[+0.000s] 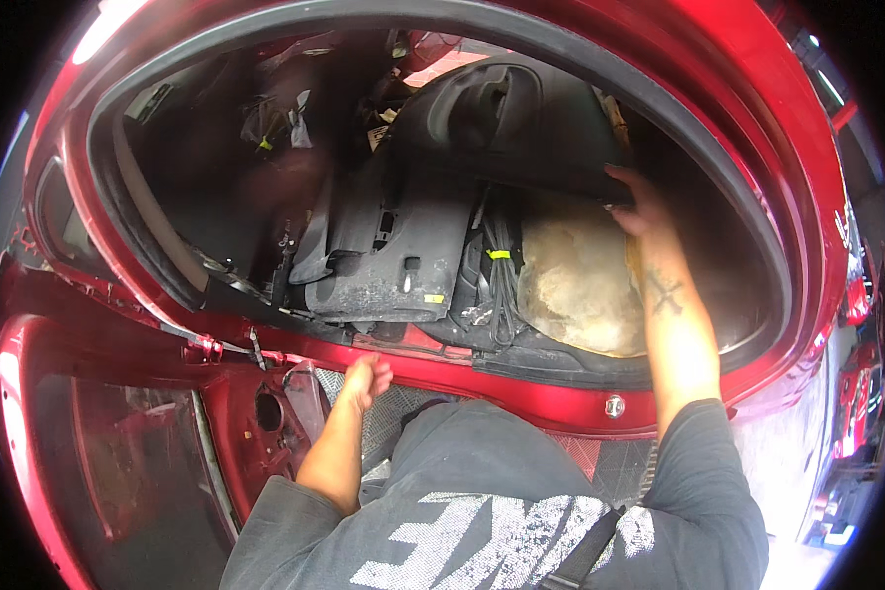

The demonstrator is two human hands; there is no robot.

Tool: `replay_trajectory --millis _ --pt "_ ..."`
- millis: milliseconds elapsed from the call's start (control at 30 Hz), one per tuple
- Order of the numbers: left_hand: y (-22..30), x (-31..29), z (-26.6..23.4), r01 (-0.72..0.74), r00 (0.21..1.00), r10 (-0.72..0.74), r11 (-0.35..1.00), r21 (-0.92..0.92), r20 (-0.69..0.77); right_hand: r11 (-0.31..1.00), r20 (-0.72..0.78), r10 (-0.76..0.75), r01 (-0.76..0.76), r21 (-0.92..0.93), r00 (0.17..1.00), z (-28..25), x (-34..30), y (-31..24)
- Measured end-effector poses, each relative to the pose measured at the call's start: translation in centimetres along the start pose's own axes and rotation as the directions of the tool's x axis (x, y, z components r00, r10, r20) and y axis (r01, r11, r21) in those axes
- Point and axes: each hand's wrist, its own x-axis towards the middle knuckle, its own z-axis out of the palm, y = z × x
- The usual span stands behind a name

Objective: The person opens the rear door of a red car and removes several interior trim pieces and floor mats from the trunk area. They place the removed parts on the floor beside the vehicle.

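Shirt point(492, 447), curled right hand point(641, 205) on panel point(565, 138)

The right hand point(637, 205) grips the edge of a moulded black plastic trim panel point(560, 138) inside the red car body point(541, 405). Below the panel lie a stained, yellowish pad point(580, 285), a bundle of black cable point(502, 300) bound with a yellow band point(500, 255), and a scuffed grey plastic trim piece point(364, 290). The left hand point(366, 381), empty with fingers loosely curled, hangs near the red sill. A silver striker point(615, 405) sits on the sill further right
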Motion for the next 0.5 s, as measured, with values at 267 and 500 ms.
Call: replay_trajectory --millis 267,500 --pt "22.0 -5.8 10.9 -0.483 0.847 0.491 0.871 -0.089 0.205 0.170 0.114 0.891 -0.556 0.814 0.439 4.0 -10.3 -11.3" --pt "30.8 -5.0 21.7 -0.755 0.642 0.687 0.491 0.435 0.341 0.071 0.154 0.721 -0.293 0.953 0.675 6.4 -18.8 -14.5"
